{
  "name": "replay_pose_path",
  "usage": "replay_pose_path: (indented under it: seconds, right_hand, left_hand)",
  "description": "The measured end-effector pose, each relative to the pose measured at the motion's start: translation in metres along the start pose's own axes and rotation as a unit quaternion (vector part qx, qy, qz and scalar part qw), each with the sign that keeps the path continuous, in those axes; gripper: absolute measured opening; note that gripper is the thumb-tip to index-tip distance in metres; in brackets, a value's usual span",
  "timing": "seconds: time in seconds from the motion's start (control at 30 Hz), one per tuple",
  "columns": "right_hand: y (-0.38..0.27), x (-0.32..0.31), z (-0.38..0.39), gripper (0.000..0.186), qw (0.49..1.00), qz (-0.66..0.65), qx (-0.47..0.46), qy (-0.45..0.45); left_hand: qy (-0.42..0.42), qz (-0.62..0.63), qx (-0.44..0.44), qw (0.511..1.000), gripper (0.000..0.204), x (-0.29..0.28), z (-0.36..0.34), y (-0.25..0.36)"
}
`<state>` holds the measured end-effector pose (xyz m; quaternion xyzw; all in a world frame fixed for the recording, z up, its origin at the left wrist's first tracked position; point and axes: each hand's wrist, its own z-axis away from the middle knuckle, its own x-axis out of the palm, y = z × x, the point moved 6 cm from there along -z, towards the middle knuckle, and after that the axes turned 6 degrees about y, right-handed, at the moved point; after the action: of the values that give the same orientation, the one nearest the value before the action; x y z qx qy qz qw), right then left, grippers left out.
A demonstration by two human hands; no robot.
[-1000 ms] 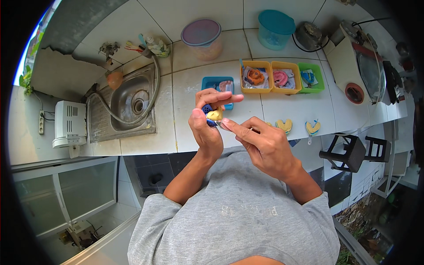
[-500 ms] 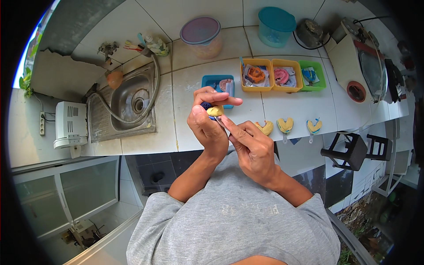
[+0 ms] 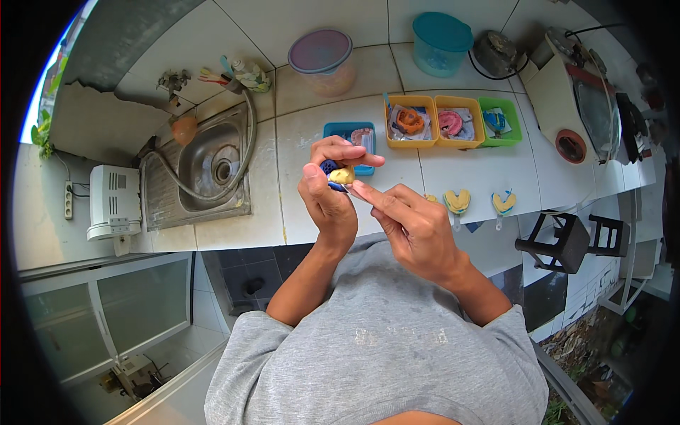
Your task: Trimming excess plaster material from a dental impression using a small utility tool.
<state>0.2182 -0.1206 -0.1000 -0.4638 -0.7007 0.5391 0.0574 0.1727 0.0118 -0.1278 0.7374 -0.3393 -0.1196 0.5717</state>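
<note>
My left hand [image 3: 330, 212] is closed around a dark blue dental impression tray [image 3: 328, 166] with a lump of pale yellow plaster [image 3: 343, 176] on it, raised above the counter's front edge. Its thumb and fingers cup the tray from the left and far sides. My right hand [image 3: 423, 230] pinches a thin metal tool, mostly hidden by the fingers, whose tip meets the near right edge of the plaster. The tool's exact kind cannot be made out. Right of my hands stand two plaster-filled trays, a nearer one [image 3: 457, 200] and a farther one [image 3: 503, 204]; another is mostly covered by my right hand.
Behind my hands sits a blue box [image 3: 341, 128] holding a pink dental model. Two yellow boxes [image 3: 413, 144] and a green box [image 3: 511, 138] hold coloured impressions. A steel sink [image 3: 198, 207] lies left; lidded tubs [image 3: 320, 54] stand by the wall. Dark stools [image 3: 561, 244] are at right.
My right hand has shifted slightly to the right, covering more of the nearest plaster-filled tray on the counter. My left hand still holds the blue tray, tilted a little differently.
</note>
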Motion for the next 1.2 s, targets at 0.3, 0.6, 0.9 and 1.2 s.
replay_pose_path:
  seconds: [0.3,0.6,0.9,1.2]
  right_hand:
    - [-0.003,-0.013,-0.003,0.055,0.991,0.057,-0.112,-0.042]
    - [-0.011,0.003,0.016,0.059,0.997,-0.038,-0.031,0.055]
    - [-0.008,-0.025,0.009,0.038,0.999,-0.002,0.018,0.040]
    - [0.035,-0.039,0.014,0.019,0.981,0.188,-0.040,0.004]
  left_hand:
    - [-0.075,-0.079,0.082,0.991,0.064,0.007,0.005,0.017]
    - [-0.002,-0.110,0.145,0.983,0.058,0.012,0.009,0.031]
    - [0.108,0.205,-0.330,0.915,0.052,-0.003,0.007,-0.029]
    - [-0.018,0.491,-0.519,0.700,0.036,0.022,0.028,-0.023]
